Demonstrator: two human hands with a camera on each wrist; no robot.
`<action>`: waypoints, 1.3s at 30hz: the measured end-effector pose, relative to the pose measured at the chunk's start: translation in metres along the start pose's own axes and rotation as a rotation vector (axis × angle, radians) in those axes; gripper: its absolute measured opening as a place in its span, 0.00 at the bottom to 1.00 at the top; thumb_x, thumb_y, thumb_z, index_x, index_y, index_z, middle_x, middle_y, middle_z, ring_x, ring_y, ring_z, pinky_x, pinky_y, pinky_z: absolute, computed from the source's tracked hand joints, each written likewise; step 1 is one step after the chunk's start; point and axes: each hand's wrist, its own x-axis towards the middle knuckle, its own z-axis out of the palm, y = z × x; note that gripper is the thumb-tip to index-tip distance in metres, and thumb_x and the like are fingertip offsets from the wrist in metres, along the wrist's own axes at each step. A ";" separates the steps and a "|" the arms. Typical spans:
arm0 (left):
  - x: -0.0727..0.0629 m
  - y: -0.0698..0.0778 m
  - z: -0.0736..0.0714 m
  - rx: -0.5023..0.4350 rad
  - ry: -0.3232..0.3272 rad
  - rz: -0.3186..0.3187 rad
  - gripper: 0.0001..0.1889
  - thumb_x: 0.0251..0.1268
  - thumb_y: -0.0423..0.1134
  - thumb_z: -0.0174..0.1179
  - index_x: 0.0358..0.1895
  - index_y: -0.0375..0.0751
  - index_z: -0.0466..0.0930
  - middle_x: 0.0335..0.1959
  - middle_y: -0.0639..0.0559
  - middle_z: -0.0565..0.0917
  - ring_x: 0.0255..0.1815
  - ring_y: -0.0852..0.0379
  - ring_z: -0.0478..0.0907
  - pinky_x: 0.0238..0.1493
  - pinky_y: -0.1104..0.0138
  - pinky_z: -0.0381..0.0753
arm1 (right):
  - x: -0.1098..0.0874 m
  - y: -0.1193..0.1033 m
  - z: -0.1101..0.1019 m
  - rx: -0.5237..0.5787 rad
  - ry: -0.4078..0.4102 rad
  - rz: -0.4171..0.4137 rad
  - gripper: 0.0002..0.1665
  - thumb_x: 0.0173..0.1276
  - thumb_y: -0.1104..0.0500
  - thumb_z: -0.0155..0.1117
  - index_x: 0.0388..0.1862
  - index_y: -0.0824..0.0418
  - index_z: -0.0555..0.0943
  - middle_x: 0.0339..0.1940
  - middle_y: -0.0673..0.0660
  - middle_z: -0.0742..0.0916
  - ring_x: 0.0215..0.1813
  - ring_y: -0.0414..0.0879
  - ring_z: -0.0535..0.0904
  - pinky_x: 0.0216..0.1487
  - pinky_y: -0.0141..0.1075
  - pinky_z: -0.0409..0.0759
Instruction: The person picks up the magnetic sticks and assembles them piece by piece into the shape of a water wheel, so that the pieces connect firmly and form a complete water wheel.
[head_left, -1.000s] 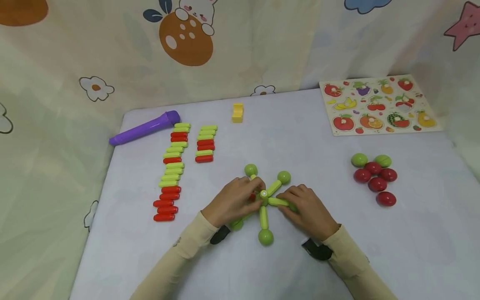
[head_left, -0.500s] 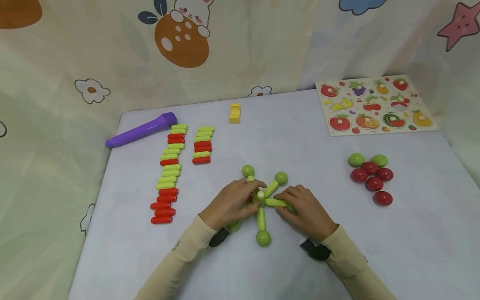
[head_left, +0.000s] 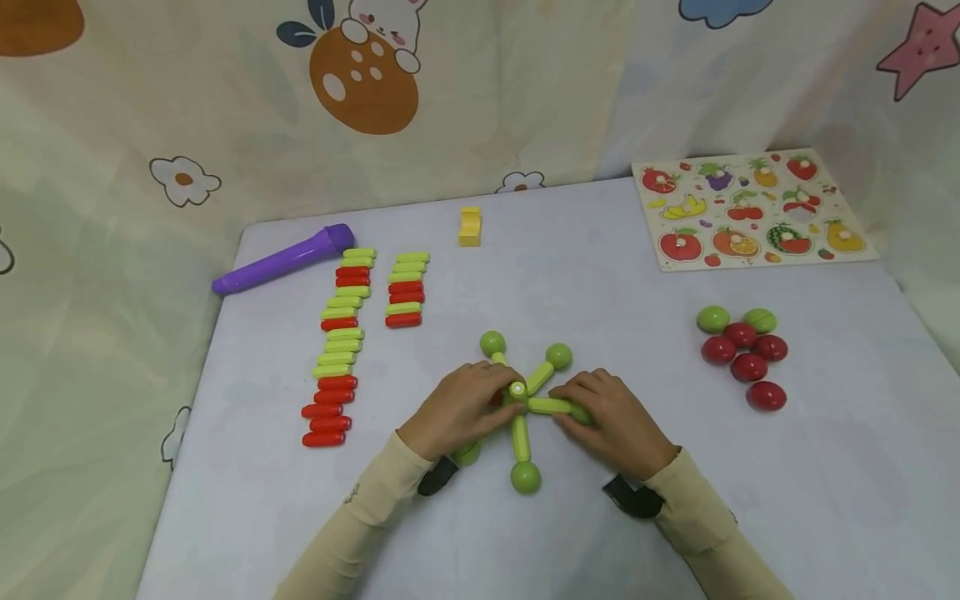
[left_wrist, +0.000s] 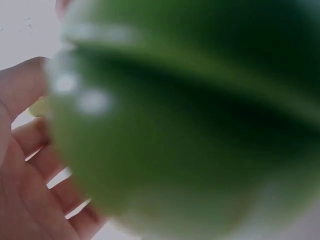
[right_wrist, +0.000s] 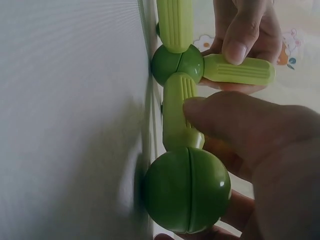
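A star-like toy of light green rods (head_left: 521,439) and green balls (head_left: 526,477) lies before me, with another rod standing up from its middle ball (right_wrist: 170,64). My left hand (head_left: 461,406) pinches that upright rod (right_wrist: 240,72) between thumb and fingers. On the right, my right hand (head_left: 617,423) grips a flat-lying rod (right_wrist: 180,110), thumb on top, beside its end ball (right_wrist: 189,190). A blurred green ball (left_wrist: 190,130) fills most of the left wrist view and hides what the left fingertips touch there. The left hand partly covers something red near the middle.
Red and light green rods (head_left: 337,382) lie in a long column at left, with a shorter column (head_left: 406,287) beside it. A purple stick (head_left: 281,263) lies behind. Red and green balls (head_left: 749,367) sit at right, below a fruit puzzle board (head_left: 750,212). A yellow block (head_left: 470,227) stands at back.
The left fingers have closed in around the upright rod. The green toy has shifted slightly left. The right hand keeps its grip almost in place.
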 end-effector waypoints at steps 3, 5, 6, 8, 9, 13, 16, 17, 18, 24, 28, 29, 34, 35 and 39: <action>-0.001 -0.001 0.002 -0.007 0.019 -0.016 0.10 0.61 0.42 0.66 0.44 0.48 0.81 0.31 0.62 0.79 0.31 0.63 0.73 0.35 0.71 0.71 | 0.000 0.001 0.000 0.002 -0.001 0.000 0.16 0.58 0.55 0.72 0.46 0.53 0.83 0.41 0.46 0.82 0.41 0.40 0.71 0.40 0.37 0.71; -0.003 -0.002 0.003 -0.007 0.030 -0.017 0.11 0.61 0.43 0.66 0.44 0.47 0.80 0.31 0.62 0.79 0.31 0.63 0.73 0.35 0.71 0.72 | 0.000 0.001 0.000 0.003 0.000 -0.001 0.16 0.58 0.55 0.72 0.46 0.53 0.83 0.41 0.46 0.82 0.41 0.40 0.71 0.41 0.37 0.71; -0.003 -0.002 0.003 -0.004 0.037 -0.016 0.11 0.61 0.42 0.66 0.44 0.47 0.80 0.30 0.61 0.79 0.31 0.63 0.73 0.35 0.71 0.72 | 0.000 0.001 0.000 0.003 0.001 -0.002 0.16 0.58 0.55 0.72 0.46 0.53 0.83 0.41 0.46 0.82 0.41 0.40 0.71 0.41 0.37 0.71; -0.003 -0.002 0.004 -0.005 0.048 -0.011 0.11 0.61 0.42 0.66 0.45 0.47 0.80 0.31 0.61 0.79 0.31 0.63 0.73 0.36 0.71 0.72 | 0.000 0.001 0.001 0.000 0.003 -0.003 0.16 0.58 0.55 0.73 0.45 0.53 0.83 0.40 0.46 0.82 0.41 0.40 0.71 0.40 0.37 0.71; -0.004 -0.002 0.004 -0.008 0.052 -0.011 0.11 0.61 0.42 0.66 0.45 0.46 0.80 0.31 0.61 0.80 0.31 0.63 0.73 0.36 0.71 0.73 | -0.001 0.001 0.001 -0.002 0.004 -0.004 0.16 0.58 0.55 0.73 0.45 0.53 0.84 0.40 0.46 0.82 0.40 0.40 0.71 0.40 0.37 0.70; -0.004 -0.003 0.004 -0.055 0.069 -0.032 0.10 0.63 0.41 0.64 0.45 0.45 0.79 0.32 0.60 0.80 0.32 0.65 0.73 0.35 0.72 0.75 | 0.000 0.000 0.002 -0.005 0.002 0.001 0.16 0.57 0.56 0.73 0.45 0.52 0.83 0.39 0.45 0.82 0.40 0.40 0.70 0.39 0.36 0.70; -0.004 -0.004 0.004 -0.161 0.080 -0.070 0.10 0.65 0.38 0.61 0.47 0.43 0.75 0.33 0.58 0.81 0.33 0.65 0.75 0.35 0.73 0.77 | 0.000 0.000 0.002 -0.004 -0.004 0.006 0.16 0.57 0.55 0.73 0.45 0.52 0.83 0.39 0.45 0.82 0.40 0.40 0.70 0.39 0.36 0.70; -0.004 -0.004 0.004 -0.205 0.085 -0.079 0.10 0.67 0.38 0.60 0.47 0.42 0.74 0.34 0.57 0.81 0.34 0.65 0.76 0.37 0.73 0.78 | 0.000 0.000 0.002 -0.003 -0.006 0.007 0.16 0.57 0.55 0.73 0.45 0.52 0.83 0.39 0.45 0.82 0.40 0.40 0.70 0.39 0.36 0.70; -0.003 -0.005 0.003 -0.246 0.090 -0.086 0.09 0.68 0.37 0.59 0.47 0.42 0.73 0.35 0.55 0.82 0.35 0.65 0.78 0.38 0.73 0.79 | 0.001 0.000 0.002 -0.003 -0.008 0.008 0.16 0.57 0.55 0.73 0.45 0.52 0.83 0.39 0.45 0.82 0.40 0.40 0.70 0.40 0.36 0.70; 0.001 -0.003 -0.006 -0.101 0.084 -0.058 0.10 0.67 0.39 0.60 0.47 0.43 0.73 0.33 0.56 0.80 0.35 0.64 0.76 0.37 0.73 0.78 | 0.004 -0.005 -0.002 -0.005 0.049 -0.020 0.22 0.57 0.55 0.73 0.51 0.56 0.80 0.41 0.49 0.82 0.41 0.41 0.72 0.40 0.38 0.72; 0.005 0.003 -0.015 0.129 0.046 0.003 0.12 0.63 0.42 0.64 0.47 0.43 0.78 0.30 0.58 0.78 0.31 0.63 0.69 0.33 0.70 0.73 | 0.016 -0.017 -0.011 0.076 0.094 -0.067 0.28 0.58 0.54 0.72 0.57 0.57 0.75 0.44 0.51 0.82 0.42 0.43 0.75 0.41 0.38 0.76; 0.006 0.004 -0.016 0.156 0.039 0.014 0.11 0.63 0.43 0.64 0.46 0.44 0.79 0.30 0.58 0.77 0.30 0.63 0.69 0.34 0.70 0.72 | 0.020 -0.020 -0.014 0.104 0.088 -0.078 0.28 0.59 0.54 0.72 0.57 0.57 0.75 0.44 0.50 0.83 0.41 0.42 0.76 0.40 0.38 0.77; 0.011 0.007 -0.020 0.181 0.004 0.057 0.09 0.61 0.43 0.66 0.42 0.44 0.82 0.28 0.59 0.76 0.28 0.64 0.68 0.33 0.72 0.71 | 0.037 -0.027 -0.019 0.262 0.003 -0.083 0.16 0.63 0.56 0.68 0.49 0.56 0.78 0.41 0.45 0.83 0.34 0.36 0.76 0.36 0.35 0.79; 0.011 0.006 -0.022 0.172 -0.004 0.058 0.11 0.61 0.43 0.66 0.43 0.44 0.82 0.30 0.58 0.77 0.29 0.64 0.69 0.33 0.71 0.72 | 0.040 -0.026 -0.021 0.284 -0.010 -0.079 0.14 0.64 0.57 0.68 0.47 0.56 0.78 0.39 0.45 0.83 0.33 0.36 0.75 0.35 0.36 0.79; 0.013 -0.007 -0.033 0.105 -0.032 -0.033 0.19 0.62 0.46 0.64 0.54 0.43 0.79 0.44 0.53 0.81 0.40 0.59 0.76 0.43 0.67 0.78 | 0.052 -0.016 -0.029 0.291 -0.006 -0.043 0.15 0.63 0.62 0.68 0.49 0.60 0.79 0.40 0.49 0.84 0.35 0.38 0.76 0.37 0.40 0.80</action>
